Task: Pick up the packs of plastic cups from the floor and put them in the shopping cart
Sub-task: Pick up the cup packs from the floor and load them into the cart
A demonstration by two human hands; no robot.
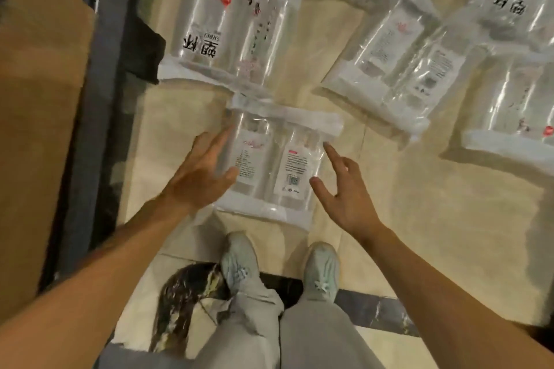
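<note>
A clear pack of plastic cups (277,165) lies flat on the beige tiled floor just ahead of my feet, label side up. My left hand (204,171) hovers at its left edge with fingers spread, holding nothing. My right hand (341,189) is at its right edge, index finger and thumb spread, also holding nothing. Whether either hand touches the pack is unclear. Several more packs lie further out: one with black lettering (230,30) straight ahead and another (398,60) to the right. No shopping cart is in view.
More packs (515,99) crowd the upper right of the floor. A dark frame or shelf edge (99,129) with brown cardboard (36,99) runs along the left. My two shoes (239,263) stand just behind the near pack, by a dark tile strip (368,305).
</note>
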